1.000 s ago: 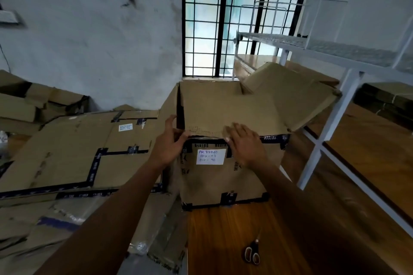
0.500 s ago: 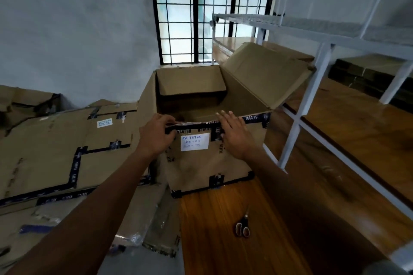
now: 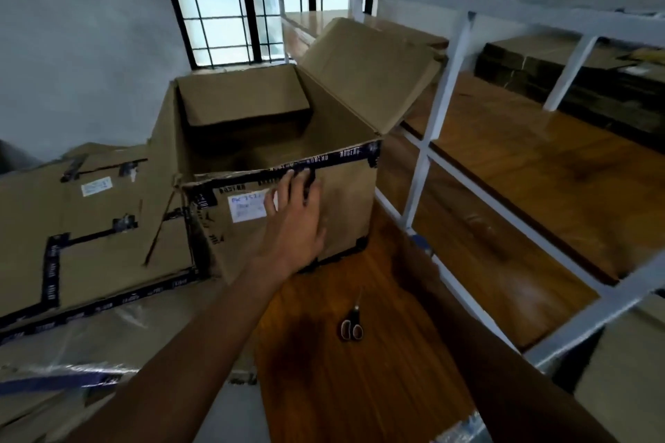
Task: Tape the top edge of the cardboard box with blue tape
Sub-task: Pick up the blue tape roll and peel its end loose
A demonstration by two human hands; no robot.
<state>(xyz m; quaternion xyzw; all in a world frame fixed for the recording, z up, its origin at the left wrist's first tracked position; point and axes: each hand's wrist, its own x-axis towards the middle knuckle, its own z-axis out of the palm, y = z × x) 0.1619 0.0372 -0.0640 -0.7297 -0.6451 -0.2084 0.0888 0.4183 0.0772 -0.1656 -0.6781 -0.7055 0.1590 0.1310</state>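
cardboard box (image 3: 345,205) on bench (image 3: 360,388), far end | scissors (image 3: 352,325) before box | flattened cartons (image 3: 90,227) left | metal rack (image 3: 442,126) right | window (image 3: 230,0) behind

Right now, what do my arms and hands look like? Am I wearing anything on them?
The left hand and left forearm are bare, with no glove, sleeve, watch, band or ring showing. The right hand is not clearly in view.

A grey wall (image 3: 82,47) stood behind, with a barred window (image 3: 234,0) (bright with daylight). A white metal rack (image 3: 449,57) stood over the brown wooden bench (image 3: 360,388).
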